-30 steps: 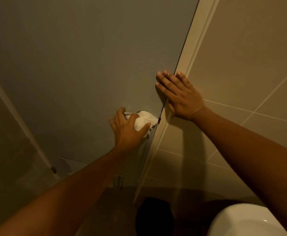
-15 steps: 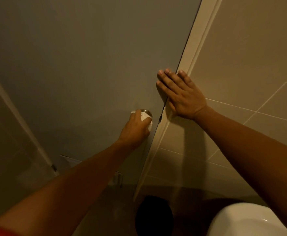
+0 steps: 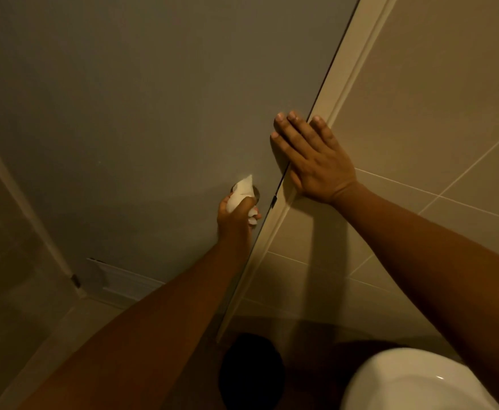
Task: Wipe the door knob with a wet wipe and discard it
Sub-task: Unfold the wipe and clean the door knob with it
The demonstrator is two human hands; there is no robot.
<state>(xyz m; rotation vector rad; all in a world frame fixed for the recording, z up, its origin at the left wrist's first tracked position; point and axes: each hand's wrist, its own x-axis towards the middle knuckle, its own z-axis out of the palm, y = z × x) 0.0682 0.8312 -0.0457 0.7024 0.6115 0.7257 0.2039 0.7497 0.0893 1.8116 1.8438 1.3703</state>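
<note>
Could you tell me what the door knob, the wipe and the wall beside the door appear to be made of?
The door knob, mostly hidden, looks like metal, since a shiny sliver shows beside the wipe. The wipe, bunched in the left hand, looks like soft white non-woven cloth that creases. The wall looks like matte beige ceramic tile with pale grout lines.

Dim, warm light — soft shadows, wide-angle bending at edges.
</note>
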